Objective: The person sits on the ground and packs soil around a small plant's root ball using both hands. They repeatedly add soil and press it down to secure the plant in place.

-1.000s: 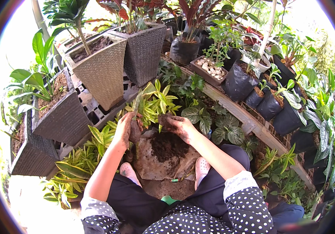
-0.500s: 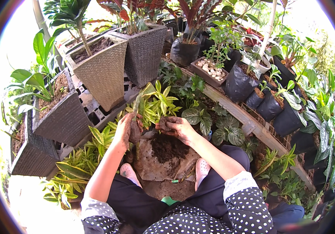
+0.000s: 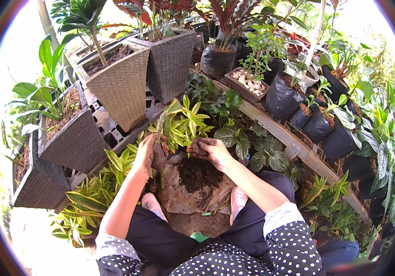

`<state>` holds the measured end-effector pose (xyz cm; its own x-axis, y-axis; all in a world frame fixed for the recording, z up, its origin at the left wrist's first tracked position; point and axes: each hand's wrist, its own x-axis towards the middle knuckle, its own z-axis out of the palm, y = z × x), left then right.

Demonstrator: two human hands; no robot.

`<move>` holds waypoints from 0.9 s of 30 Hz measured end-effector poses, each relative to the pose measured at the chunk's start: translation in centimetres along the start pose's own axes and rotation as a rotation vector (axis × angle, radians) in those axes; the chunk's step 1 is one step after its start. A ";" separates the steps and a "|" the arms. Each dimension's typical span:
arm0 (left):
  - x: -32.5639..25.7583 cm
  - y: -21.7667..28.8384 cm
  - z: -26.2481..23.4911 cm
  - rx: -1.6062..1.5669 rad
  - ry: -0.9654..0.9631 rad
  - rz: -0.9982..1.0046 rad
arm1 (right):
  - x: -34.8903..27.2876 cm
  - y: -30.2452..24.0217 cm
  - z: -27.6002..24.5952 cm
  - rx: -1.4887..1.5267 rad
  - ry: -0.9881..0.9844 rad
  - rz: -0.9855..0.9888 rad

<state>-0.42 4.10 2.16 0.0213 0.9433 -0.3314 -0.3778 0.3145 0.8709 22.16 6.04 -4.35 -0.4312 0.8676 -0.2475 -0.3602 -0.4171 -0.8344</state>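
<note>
My left hand (image 3: 145, 155), smeared with soil, is closed around the base of a plant cutting. Its long mottled leaf (image 3: 164, 120) points up and away from me, and a dark lump of soil (image 3: 159, 158) clings at its lower end. Just to the right, my right hand (image 3: 213, 151) has its fingers curled round a clump of dark soil (image 3: 199, 146). The two hands are apart. Below them, loose dark soil (image 3: 197, 175) is heaped on a flat, dirty sheet (image 3: 174, 204) between my feet.
Tall textured planters (image 3: 117, 87) stand on a rack at the left. Black plant bags (image 3: 282, 99) line a metal-edged shelf (image 3: 298, 154) at the right, beside a tray of white pebbles (image 3: 248, 85). Yellow-green leafy plants (image 3: 98, 200) grow close to my left arm.
My right hand has shifted slightly right, and more of the soil clump in its fingers shows. The left hand with the plant cutting has stayed almost still.
</note>
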 end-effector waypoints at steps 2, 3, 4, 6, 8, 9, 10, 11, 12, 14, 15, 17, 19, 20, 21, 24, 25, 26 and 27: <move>0.0 0.1 0.1 0.003 0.007 -0.007 | 0.1 0.3 -0.3 0.072 -0.046 -0.039; 0.0 0.1 0.2 0.004 0.003 -0.008 | 0.2 0.3 -0.6 0.091 -0.074 -0.034; 0.0 0.2 0.2 0.006 0.001 -0.008 | 0.4 0.2 -0.7 0.110 -0.104 -0.028; 0.1 0.1 0.3 0.007 -0.006 -0.005 | 0.4 0.1 -0.9 0.115 -0.098 -0.004; 0.2 -0.1 0.0 0.006 -0.004 0.006 | -0.2 -0.6 0.2 0.087 -0.035 0.035; 0.1 -0.1 -0.2 0.004 -0.002 0.005 | -0.2 -0.5 0.6 0.029 0.010 0.014; 0.2 -0.1 -0.2 0.002 -0.004 0.003 | -0.4 -0.4 0.9 -0.030 0.059 -0.009; 0.2 -0.1 -0.1 0.001 -0.006 0.001 | -0.5 -0.3 1.0 -0.088 0.108 -0.033; 0.1 -0.1 -0.1 -0.007 -0.006 -0.004 | -0.4 -0.3 1.0 -0.098 0.122 -0.018; 0.0 0.1 0.1 -0.020 -0.007 -0.014 | -0.4 -0.3 0.7 -0.116 0.152 0.011; 0.0 0.1 0.2 -0.015 -0.004 -0.011 | -0.4 -0.2 0.4 -0.116 0.135 -0.011; -0.1 0.2 0.3 -0.005 0.002 -0.005 | -0.3 -0.1 0.2 -0.117 0.099 -0.055; -0.1 0.2 0.3 -0.001 0.000 -0.003 | -0.4 0.0 0.2 -0.081 0.102 -0.051; -0.1 0.2 0.2 -0.001 -0.001 -0.002 | -0.4 -0.1 0.3 -0.064 0.104 -0.048; -0.1 0.1 0.1 -0.008 -0.002 -0.006 | -0.3 0.0 0.4 -0.031 0.078 -0.040; 0.0 0.1 0.1 -0.008 -0.001 -0.011 | -0.2 -0.2 0.6 -0.002 0.054 -0.034; 0.0 0.1 0.1 -0.005 0.002 -0.012 | -0.5 -0.5 1.1 -0.046 0.085 -0.038; 0.0 0.1 0.1 -0.002 0.006 -0.013 | -0.6 -0.6 1.4 -0.090 0.115 -0.042; -0.1 0.1 0.0 -0.005 0.007 -0.017 | -0.4 -0.4 1.3 -0.104 0.119 -0.051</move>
<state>-0.42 4.07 2.29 0.0208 0.9370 -0.3486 -0.3817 0.3297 0.8635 21.45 5.49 -3.28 -0.3113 0.9156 -0.2545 -0.2886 -0.3463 -0.8926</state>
